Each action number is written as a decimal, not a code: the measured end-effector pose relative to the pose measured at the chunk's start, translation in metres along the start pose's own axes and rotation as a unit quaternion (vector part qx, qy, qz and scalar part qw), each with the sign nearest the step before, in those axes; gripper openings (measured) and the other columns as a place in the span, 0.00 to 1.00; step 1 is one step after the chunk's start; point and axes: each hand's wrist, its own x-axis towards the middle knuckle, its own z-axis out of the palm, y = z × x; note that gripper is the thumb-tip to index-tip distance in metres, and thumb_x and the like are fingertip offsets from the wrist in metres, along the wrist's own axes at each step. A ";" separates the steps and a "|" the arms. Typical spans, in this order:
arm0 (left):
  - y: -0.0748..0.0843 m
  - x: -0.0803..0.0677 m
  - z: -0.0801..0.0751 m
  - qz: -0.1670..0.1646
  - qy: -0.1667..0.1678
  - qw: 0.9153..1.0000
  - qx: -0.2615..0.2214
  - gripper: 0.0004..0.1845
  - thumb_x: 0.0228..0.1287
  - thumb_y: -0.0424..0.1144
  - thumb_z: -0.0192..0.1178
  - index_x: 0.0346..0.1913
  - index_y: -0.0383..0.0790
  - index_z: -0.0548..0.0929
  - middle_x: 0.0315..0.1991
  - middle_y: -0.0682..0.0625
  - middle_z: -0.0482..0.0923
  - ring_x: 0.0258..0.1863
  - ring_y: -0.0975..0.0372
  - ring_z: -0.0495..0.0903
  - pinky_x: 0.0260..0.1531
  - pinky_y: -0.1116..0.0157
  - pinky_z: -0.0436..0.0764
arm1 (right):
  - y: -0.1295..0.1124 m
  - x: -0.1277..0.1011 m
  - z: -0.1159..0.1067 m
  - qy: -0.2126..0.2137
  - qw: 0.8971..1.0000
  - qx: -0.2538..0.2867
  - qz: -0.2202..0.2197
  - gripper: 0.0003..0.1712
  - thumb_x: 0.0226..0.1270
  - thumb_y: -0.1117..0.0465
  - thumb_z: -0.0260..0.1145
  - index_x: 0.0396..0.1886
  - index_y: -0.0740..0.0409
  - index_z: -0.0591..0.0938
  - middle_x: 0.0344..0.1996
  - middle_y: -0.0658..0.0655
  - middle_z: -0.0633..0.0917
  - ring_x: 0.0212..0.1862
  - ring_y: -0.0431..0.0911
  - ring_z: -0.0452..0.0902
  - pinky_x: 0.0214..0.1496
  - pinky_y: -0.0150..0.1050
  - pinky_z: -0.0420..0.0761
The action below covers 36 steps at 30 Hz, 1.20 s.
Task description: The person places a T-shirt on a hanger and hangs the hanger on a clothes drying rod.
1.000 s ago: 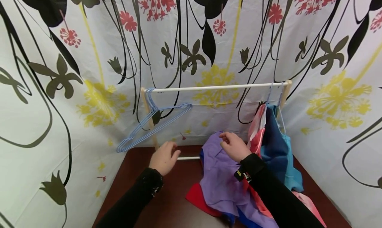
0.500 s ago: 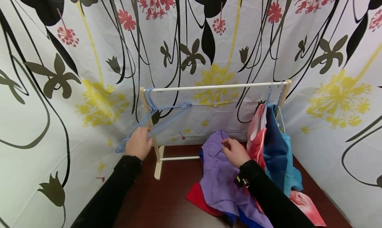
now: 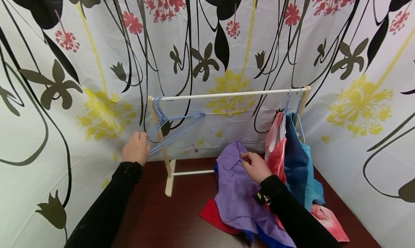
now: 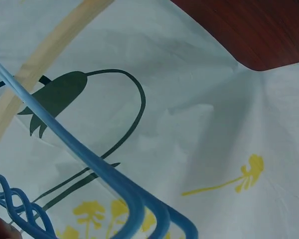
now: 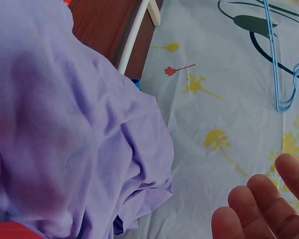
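Observation:
Several blue wire hangers (image 3: pixel 176 127) hang tilted from the left end of a white rail (image 3: pixel 227 94) on a small wooden rack. My left hand (image 3: pixel 137 147) grips their lower left end, which it hides; the left wrist view shows the hangers (image 4: pixel 114 184) close against the curtain. My right hand (image 3: pixel 246 158) rests with relaxed fingers (image 5: pixel 259 204) at the top edge of a purple cloth (image 3: pixel 233 194) heaped on the table. In the right wrist view the fingers are apart from the purple cloth (image 5: pixel 65 139).
A red-and-white garment (image 3: pixel 275 147) and a blue one (image 3: pixel 296 161) hang at the rail's right end. Red cloth (image 3: pixel 214 215) and pink cloth (image 3: pixel 327 222) lie under and beside the purple one. The flowered curtain (image 3: pixel 81 96) closes in the dark wooden table (image 3: pixel 162 219) on three sides.
My left hand rose from the table by the rack's foot, up and left to the hangers' lower end, and took hold there. The right hand shifted slightly on the purple cloth.

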 end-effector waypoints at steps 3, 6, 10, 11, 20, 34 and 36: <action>0.000 -0.001 -0.002 0.005 -0.003 1.000 0.001 0.15 0.63 0.30 0.68 0.48 0.30 0.76 0.43 0.35 0.74 0.39 0.43 0.77 0.32 0.47 0.79 | 0.001 -0.001 0.000 0.000 1.000 0.003 0.005 0.17 0.73 0.61 0.60 0.55 0.64 0.82 0.47 0.60 0.83 0.49 0.53 0.78 0.56 0.52 0.75; 0.007 -0.003 -0.009 -0.008 -0.023 1.000 -0.012 0.10 0.65 0.31 0.64 0.45 0.31 0.77 0.42 0.36 0.76 0.39 0.43 0.78 0.33 0.46 0.79 | 0.003 -0.002 0.000 -0.001 1.000 0.003 0.006 0.17 0.73 0.61 0.60 0.55 0.64 0.82 0.47 0.61 0.83 0.49 0.53 0.78 0.56 0.52 0.75; 0.021 -0.006 -0.022 -0.054 -0.081 0.994 -0.055 0.05 0.69 0.34 0.59 0.43 0.36 0.77 0.41 0.40 0.76 0.38 0.47 0.78 0.31 0.48 0.78 | 0.003 -0.004 0.000 -0.005 1.000 0.003 0.012 0.16 0.73 0.60 0.59 0.55 0.63 0.82 0.48 0.61 0.83 0.49 0.53 0.78 0.57 0.53 0.75; 0.025 -0.006 -0.025 -0.068 -0.098 0.990 -0.072 0.04 0.70 0.34 0.58 0.42 0.37 0.77 0.40 0.41 0.76 0.36 0.48 0.78 0.30 0.48 0.77 | 0.002 -0.005 0.000 -0.005 1.000 0.003 0.013 0.16 0.73 0.61 0.59 0.55 0.63 0.82 0.48 0.60 0.83 0.49 0.53 0.78 0.57 0.53 0.75; 0.042 0.001 -0.044 -0.116 -0.234 0.940 -0.220 0.03 0.74 0.34 0.47 0.41 0.37 0.68 0.31 0.43 0.70 0.27 0.53 0.70 0.32 0.57 0.67 | 0.003 -0.005 0.001 -0.006 1.000 0.009 0.014 0.16 0.73 0.61 0.59 0.54 0.64 0.82 0.49 0.62 0.83 0.50 0.54 0.79 0.57 0.53 0.75; 0.052 -0.004 -0.044 -0.184 -0.339 0.847 -0.365 0.06 0.77 0.28 0.35 0.49 0.36 0.63 0.48 0.37 0.72 0.34 0.53 0.83 0.34 0.56 0.82 | 0.008 -0.008 0.009 -0.027 0.999 0.040 0.002 0.11 0.74 0.64 0.59 0.48 0.63 0.84 0.48 0.60 0.86 0.49 0.54 0.81 0.55 0.53 0.77; 0.054 -0.004 -0.044 -0.183 -0.329 0.850 -0.369 0.06 0.75 0.27 0.37 0.48 0.36 0.64 0.48 0.37 0.72 0.34 0.53 0.82 0.33 0.58 0.82 | 0.010 -0.009 0.010 -0.028 0.999 0.042 -0.002 0.11 0.74 0.65 0.59 0.49 0.64 0.84 0.49 0.61 0.85 0.50 0.54 0.80 0.55 0.53 0.77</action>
